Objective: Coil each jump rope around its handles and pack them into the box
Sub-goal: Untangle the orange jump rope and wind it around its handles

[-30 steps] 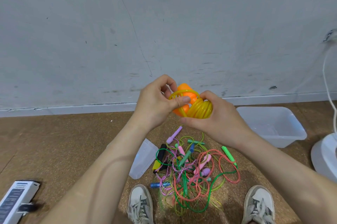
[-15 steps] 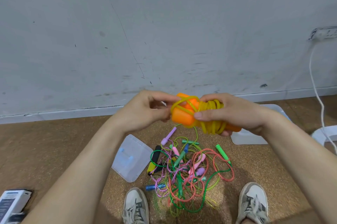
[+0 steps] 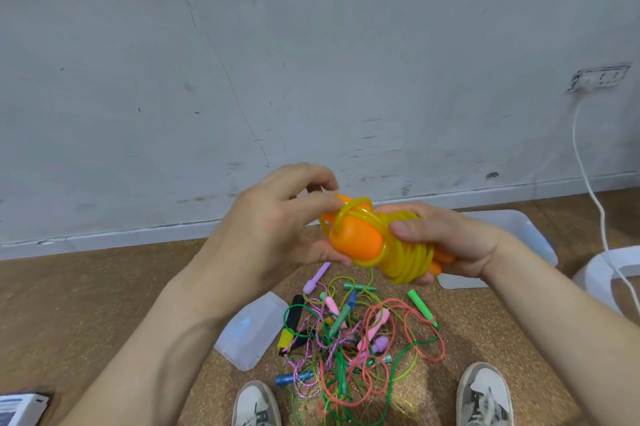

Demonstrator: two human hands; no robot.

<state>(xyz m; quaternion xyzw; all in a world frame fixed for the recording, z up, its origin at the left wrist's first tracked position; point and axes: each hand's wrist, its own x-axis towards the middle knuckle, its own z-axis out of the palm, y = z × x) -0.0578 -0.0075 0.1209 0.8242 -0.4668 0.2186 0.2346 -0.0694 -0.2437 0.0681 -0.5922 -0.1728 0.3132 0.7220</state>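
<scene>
I hold a jump rope with orange handles (image 3: 356,241) and a yellow cord (image 3: 408,261) coiled around them, at chest height before the wall. My right hand (image 3: 446,238) grips the coiled bundle, thumb on top. My left hand (image 3: 277,224) pinches a loop of the yellow cord at the handle ends. Below, on the floor, lies a tangle of several coloured jump ropes (image 3: 353,339). The clear plastic box (image 3: 526,235) stands on the floor at the right, partly hidden behind my right hand.
A clear lid (image 3: 251,332) lies left of the rope pile. My two shoes (image 3: 256,405) sit at the bottom edge. A white stool (image 3: 609,269) and a white cable (image 3: 588,183) are at the right. A small printed carton (image 3: 20,408) lies bottom left.
The bundle has turned from upright to lying across, and my right thumb now lies over the coils. My left hand shifted its pinch on the loose yellow loop at the handle ends.
</scene>
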